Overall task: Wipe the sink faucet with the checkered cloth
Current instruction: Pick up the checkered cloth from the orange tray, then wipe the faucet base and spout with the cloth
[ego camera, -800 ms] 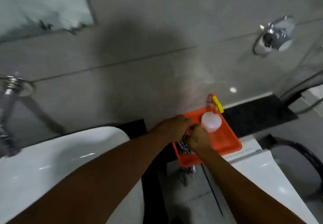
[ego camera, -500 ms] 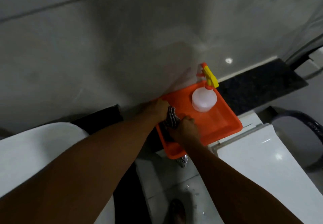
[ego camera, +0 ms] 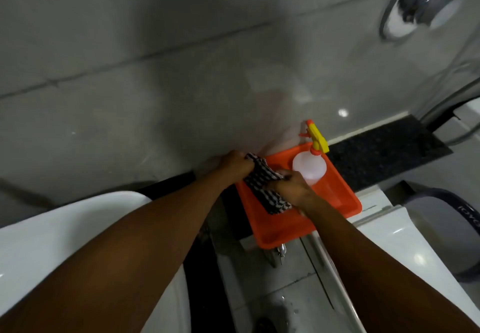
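Observation:
A black-and-white checkered cloth [ego camera: 262, 176] hangs stretched between my two hands over the orange tray [ego camera: 335, 200]. My left hand [ego camera: 235, 163] grips its upper end at the tray's far left corner. My right hand [ego camera: 291, 188] grips the cloth lower down, above the tray's middle. The white sink [ego camera: 65, 234] fills the lower left. Its faucet is out of the frame.
A clear spray bottle [ego camera: 310, 167] with a yellow and orange trigger stands in the tray's far corner. The tray rests on a white toilet tank [ego camera: 389, 231]. A chrome towel ring [ego camera: 418, 2] hangs on the grey tiled wall at upper right. A dark bin [ego camera: 452, 228] stands at right.
The cloth has been lifted out of the tray and pulled open between both hands. The view shifted, so the towel ring is back in sight.

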{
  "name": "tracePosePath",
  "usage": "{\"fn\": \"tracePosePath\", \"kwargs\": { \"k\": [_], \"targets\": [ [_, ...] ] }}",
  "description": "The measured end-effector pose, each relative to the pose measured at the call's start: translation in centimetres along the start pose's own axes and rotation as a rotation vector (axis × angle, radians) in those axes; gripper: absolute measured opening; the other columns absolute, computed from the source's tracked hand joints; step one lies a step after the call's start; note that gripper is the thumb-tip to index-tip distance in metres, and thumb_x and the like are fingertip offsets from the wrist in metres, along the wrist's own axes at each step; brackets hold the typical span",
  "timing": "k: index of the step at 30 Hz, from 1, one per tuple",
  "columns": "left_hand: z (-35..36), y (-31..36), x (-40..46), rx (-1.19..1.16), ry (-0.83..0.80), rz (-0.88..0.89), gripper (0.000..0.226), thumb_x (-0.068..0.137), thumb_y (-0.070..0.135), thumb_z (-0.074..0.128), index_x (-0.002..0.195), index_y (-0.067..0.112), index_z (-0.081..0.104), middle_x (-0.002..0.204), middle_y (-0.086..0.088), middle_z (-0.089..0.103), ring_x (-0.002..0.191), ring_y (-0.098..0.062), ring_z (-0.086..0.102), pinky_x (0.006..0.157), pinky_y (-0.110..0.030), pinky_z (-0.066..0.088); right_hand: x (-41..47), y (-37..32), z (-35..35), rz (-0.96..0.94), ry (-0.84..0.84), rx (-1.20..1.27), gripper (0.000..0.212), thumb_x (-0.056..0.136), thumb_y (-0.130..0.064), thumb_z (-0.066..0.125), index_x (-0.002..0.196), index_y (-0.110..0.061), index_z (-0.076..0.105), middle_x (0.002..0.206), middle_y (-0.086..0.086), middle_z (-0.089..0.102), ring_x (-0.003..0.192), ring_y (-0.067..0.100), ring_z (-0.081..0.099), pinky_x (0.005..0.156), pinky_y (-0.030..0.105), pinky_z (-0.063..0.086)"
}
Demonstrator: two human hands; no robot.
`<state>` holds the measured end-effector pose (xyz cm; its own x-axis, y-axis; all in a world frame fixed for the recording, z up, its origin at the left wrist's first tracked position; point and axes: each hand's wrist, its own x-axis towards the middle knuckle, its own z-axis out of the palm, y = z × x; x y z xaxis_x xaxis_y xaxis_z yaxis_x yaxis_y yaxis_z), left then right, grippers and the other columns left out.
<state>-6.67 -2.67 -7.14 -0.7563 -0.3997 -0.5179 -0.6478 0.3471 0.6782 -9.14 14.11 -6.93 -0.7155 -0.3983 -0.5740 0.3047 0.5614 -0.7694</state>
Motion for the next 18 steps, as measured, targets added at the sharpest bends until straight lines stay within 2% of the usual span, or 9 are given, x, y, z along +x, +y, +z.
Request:
{"fn": "tracePosePath", "kwargs": {
  "k": [2, 4, 6, 8, 10, 12, 14, 15, 18],
  "targets": [
    [-3.2, 1.3, -2.8, -0.314, 0.045, -0.032, 0.026, 0.068, 0.009, 0.056, 0.089, -0.002, 0.067, 0.097, -0.021, 0.069, 0.081, -0.031, 0.068, 0.069, -0.036, 0.056, -2.6, -3.2, -0.6, -0.085, -0.049, 0.063, 0.033, 0.081, -0.007, 0.075, 0.114, -0.005, 0.069, 0.111, 0.018, 0.074, 0.095, 0.03, 0.071, 0.086, 0.04, 0.058],
    [-6.8, 2.1, -6.5, -0.516, 0.018, -0.092, 0.002, 0.071, 0.007, 0.054, 0.069, 0.007, 0.055, 0.078, -0.013, 0.056, 0.057, -0.021, 0.053, 0.051, -0.028, 0.043, -5.4, -6.8, -0.4, -0.182, -0.098, 0.066, 0.034, 0.082, -0.004, 0.075, 0.115, -0.002, 0.069, 0.111, 0.021, 0.074, 0.096, 0.032, 0.072, 0.085, 0.041, 0.058],
    [-11.1, 2.4, -10.5, -0.65, -0.035, -0.11, 0.009, 0.077, 0.007, 0.053, 0.07, 0.01, 0.056, 0.072, -0.008, 0.055, 0.059, -0.019, 0.053, 0.054, -0.029, 0.043, -8.3, -10.8, 0.4, -0.239, -0.183, 0.06, 0.032, 0.08, -0.004, 0.077, 0.111, -0.002, 0.071, 0.108, 0.021, 0.075, 0.096, 0.033, 0.073, 0.086, 0.042, 0.06],
    [-15.1, 2.5, -13.9, -0.744, -0.059, -0.091, 0.007, 0.081, 0.006, 0.053, 0.08, 0.007, 0.061, 0.078, -0.009, 0.061, 0.067, -0.023, 0.059, 0.059, -0.032, 0.048, -10.6, -14.3, 1.5, -0.271, -0.292, 0.064, 0.029, 0.081, -0.009, 0.079, 0.108, -0.002, 0.072, 0.106, 0.02, 0.076, 0.097, 0.033, 0.074, 0.087, 0.042, 0.061],
    [-19.6, 2.5, -17.8, -0.771, -0.008, -0.03, 0.006, 0.082, 0.004, 0.056, 0.08, 0.006, 0.062, 0.079, -0.011, 0.064, 0.066, -0.023, 0.062, 0.051, -0.028, 0.052, -13.1, -18.3, 3.2, -0.307, -0.353, 0.047, 0.029, 0.082, -0.021, 0.079, 0.105, -0.005, 0.074, 0.104, 0.018, 0.077, 0.096, 0.032, 0.074, 0.085, 0.04, 0.061],
    [-23.6, 2.1, -21.7, -0.776, 0.042, 0.018, 0.01, 0.083, -0.001, 0.06, 0.09, 0.004, 0.064, 0.084, -0.013, 0.067, 0.071, -0.024, 0.065, 0.046, -0.026, 0.054, -15.4, -21.8, 5.2, -0.34, -0.391, 0.022, 0.025, 0.082, -0.028, 0.079, 0.099, -0.01, 0.076, 0.102, 0.015, 0.078, 0.094, 0.03, 0.074, 0.08, 0.037, 0.06],
    [-27.5, 1.2, -25.5, -0.744, 0.086, 0.076, 0.017, 0.083, -0.004, 0.062, 0.099, 0.003, 0.063, 0.089, -0.016, 0.066, 0.077, -0.027, 0.066, 0.049, -0.028, 0.055, -17.4, -25.1, 7.8, -0.385, -0.422, -0.035, 0.01, 0.082, -0.022, 0.079, 0.091, -0.017, 0.077, 0.097, 0.011, 0.078, 0.088, 0.026, 0.074, 0.072, 0.032, 0.058],
    [-29.4, 0.5, -27.2, -0.708, 0.124, 0.097, 0.019, 0.082, -0.004, 0.064, 0.1, 0.001, 0.063, 0.092, -0.02, 0.066, 0.081, -0.031, 0.066, 0.055, -0.031, 0.057, -18.2, -26.6, 9.2, -0.414, -0.432, -0.062, 0.008, 0.081, -0.016, 0.078, 0.089, -0.018, 0.077, 0.096, 0.011, 0.078, 0.087, 0.025, 0.074, 0.074, 0.033, 0.058],
    [-34.9, -2.1, -31.8, -0.621, 0.289, 0.09, 0.04, 0.078, -0.002, 0.074, 0.115, -0.011, 0.062, 0.11, -0.027, 0.07, 0.101, -0.041, 0.069, 0.084, -0.049, 0.058, -20.1, -30.4, 13.9, -0.503, -0.404, -0.111, 0.017, 0.076, -0.009, 0.081, 0.092, -0.015, 0.077, 0.101, 0.015, 0.077, 0.092, 0.029, 0.074, 0.087, 0.044, 0.059]
  ]
}}
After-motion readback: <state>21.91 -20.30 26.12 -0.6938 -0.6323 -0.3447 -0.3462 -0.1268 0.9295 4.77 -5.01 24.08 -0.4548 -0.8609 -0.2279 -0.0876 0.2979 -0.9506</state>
